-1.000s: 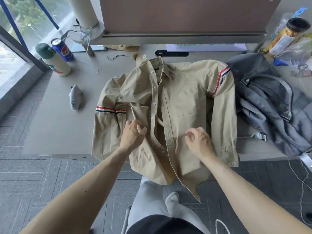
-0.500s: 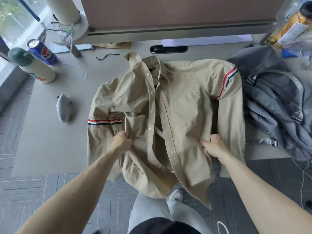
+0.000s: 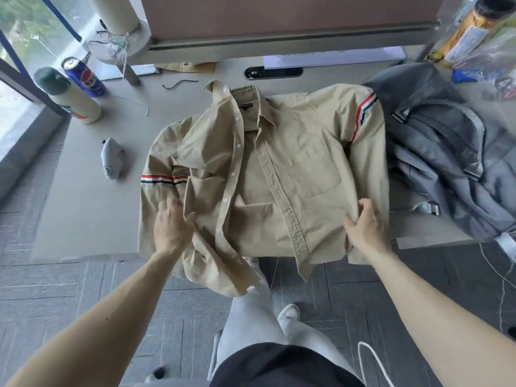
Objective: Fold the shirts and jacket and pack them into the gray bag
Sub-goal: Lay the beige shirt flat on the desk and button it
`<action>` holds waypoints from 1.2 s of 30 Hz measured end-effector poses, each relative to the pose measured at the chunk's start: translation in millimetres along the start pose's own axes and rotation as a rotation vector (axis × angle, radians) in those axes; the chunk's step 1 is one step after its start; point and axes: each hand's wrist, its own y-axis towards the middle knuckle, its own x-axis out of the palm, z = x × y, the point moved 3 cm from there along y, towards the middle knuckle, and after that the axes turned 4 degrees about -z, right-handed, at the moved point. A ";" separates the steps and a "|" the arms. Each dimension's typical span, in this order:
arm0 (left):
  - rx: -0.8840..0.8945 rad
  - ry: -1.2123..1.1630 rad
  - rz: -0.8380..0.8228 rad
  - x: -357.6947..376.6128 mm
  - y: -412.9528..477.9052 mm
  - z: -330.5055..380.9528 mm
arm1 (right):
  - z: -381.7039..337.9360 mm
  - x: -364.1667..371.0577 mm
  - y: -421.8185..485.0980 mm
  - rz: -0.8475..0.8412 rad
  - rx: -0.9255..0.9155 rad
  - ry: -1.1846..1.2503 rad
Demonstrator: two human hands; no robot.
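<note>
A tan button-up shirt (image 3: 293, 152) with red, white and blue sleeve stripes lies face up and unbuttoned on the grey table (image 3: 83, 208). Its hem hangs over the front edge. My left hand (image 3: 171, 227) lies flat, fingers apart, on the shirt's left front panel near the striped sleeve. At the lower right side seam, my right hand (image 3: 363, 227) rests on the cloth with its fingers curled at the fabric's edge. The gray bag (image 3: 446, 152) sits crumpled at the table's right end, touching the shirt's right sleeve.
At the back left stand a green-capped bottle (image 3: 69, 99) and a blue can (image 3: 83, 76). A small grey pouch (image 3: 111, 160) lies left of the shirt. Jars and plastic bags (image 3: 474, 34) crowd the back right. A brown partition (image 3: 279, 18) closes the far side.
Both hands have let go of their pinch on the front panels and moved apart. The right front panel now lies flatter. The left hand has opened flat on the cloth.
</note>
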 end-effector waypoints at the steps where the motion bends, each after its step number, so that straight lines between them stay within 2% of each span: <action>1: 0.068 -0.015 -0.003 6.6 -11.6 6.9 | -2.9 2.7 -9.8 0.055 -0.073 -0.055; 3: 0.080 -0.069 -0.142 26.4 -35.9 21.5 | -12.2 11.8 -29.2 0.065 -0.195 -0.072; 6: -0.065 -0.089 -0.384 56.3 -62.2 28.5 | -26.6 31.1 -53.2 -0.180 -0.255 -0.081; 9: -0.123 -0.105 -0.348 66.7 -66.1 24.1 | -35.2 45.9 -63.5 -0.300 -0.222 -0.138; 13: -0.180 -0.156 -0.238 72.2 -66.6 22.3 | -45.1 62.6 -63.5 -0.272 -0.182 -0.236; 19: -0.213 -0.088 -0.243 82.4 -60.6 32.2 | -60.5 76.5 -60.9 -0.199 -0.253 -0.332; 24: -0.167 -0.092 -0.249 82.1 -56.0 24.7 | -73.1 63.8 -66.2 -0.089 -0.327 -0.144; 28: -0.099 -0.086 -0.310 79.9 -56.8 24.7 | -96.4 63.1 -86.1 -0.049 -0.512 0.031; 30: -0.090 -0.110 -0.315 76.6 -58.9 27.8 | -101.6 75.7 -87.6 -0.157 -0.544 -0.007; 34: -0.088 -0.214 -0.227 57.8 -66.9 36.6 | -86.2 106.1 -80.4 -0.503 -0.445 -0.253; 36: -0.044 -0.226 -0.250 48.2 -74.5 44.3 | -75.8 112.4 -78.4 -0.595 -0.418 -0.250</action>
